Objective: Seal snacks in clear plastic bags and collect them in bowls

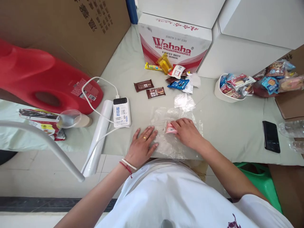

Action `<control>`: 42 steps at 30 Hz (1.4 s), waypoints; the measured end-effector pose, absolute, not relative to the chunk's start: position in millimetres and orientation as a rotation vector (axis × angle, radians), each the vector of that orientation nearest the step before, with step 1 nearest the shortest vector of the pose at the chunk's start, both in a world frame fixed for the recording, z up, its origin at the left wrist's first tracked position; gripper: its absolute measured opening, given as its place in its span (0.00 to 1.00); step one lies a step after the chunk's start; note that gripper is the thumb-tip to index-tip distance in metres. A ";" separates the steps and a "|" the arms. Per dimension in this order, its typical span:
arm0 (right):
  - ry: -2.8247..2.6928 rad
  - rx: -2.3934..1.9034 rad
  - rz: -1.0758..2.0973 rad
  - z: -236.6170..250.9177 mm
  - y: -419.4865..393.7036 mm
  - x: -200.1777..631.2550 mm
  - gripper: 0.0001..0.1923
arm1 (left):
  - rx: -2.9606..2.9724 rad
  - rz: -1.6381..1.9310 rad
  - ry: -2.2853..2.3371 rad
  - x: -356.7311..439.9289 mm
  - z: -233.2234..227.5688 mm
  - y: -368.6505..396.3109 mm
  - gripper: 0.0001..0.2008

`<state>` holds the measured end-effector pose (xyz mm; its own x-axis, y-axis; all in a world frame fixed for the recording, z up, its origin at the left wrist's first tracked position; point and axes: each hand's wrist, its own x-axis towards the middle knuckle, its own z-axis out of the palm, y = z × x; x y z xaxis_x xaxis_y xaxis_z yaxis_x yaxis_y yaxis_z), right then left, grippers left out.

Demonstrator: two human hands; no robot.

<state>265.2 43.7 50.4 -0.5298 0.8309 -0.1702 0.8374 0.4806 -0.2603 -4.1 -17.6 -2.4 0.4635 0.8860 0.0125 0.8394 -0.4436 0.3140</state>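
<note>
On the cloth-covered table in front of me lies a sheet of clear plastic film. My left hand rests flat with fingers spread at the film's left edge. The fingers of my right hand are closed on a small pink snack packet, which lies on the film. Beyond it is a crumpled clear wrapper. Two brown cocoa snack packets, one farther back and one nearer, lie past the film.
A snack pile with a blue packet stands before the Wahaba carton. At right are a white tub of snacks and a black phone. At left are a power bank, a plastic roll and a red jug.
</note>
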 end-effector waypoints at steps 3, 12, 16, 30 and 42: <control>2.698 1.564 -0.486 49.0 45.2 272.5 0.23 | 2.439 0.261 1.512 -0.5 -3.4 -17.1 0.25; 2.798 1.640 -0.712 67.8 21.8 280.5 0.24 | 2.414 0.382 1.559 2.8 -7.2 -21.1 0.25; 2.735 1.596 -0.588 45.1 10.4 257.8 0.24 | 2.191 0.670 1.904 9.2 -12.4 -26.9 0.32; 2.785 1.692 -0.628 21.9 -9.7 286.3 0.29 | 1.269 0.729 1.571 38.1 27.2 -24.2 0.13; 2.784 1.683 -0.616 19.5 -7.2 284.5 0.28 | 0.700 0.272 1.256 -1.7 47.0 -40.5 0.28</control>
<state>284.5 -7.2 19.5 -0.4725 0.8802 -0.0456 0.8173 0.4182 -0.3963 -1.7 -40.5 47.0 0.3114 0.5511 -0.7741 0.1819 0.7650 0.6178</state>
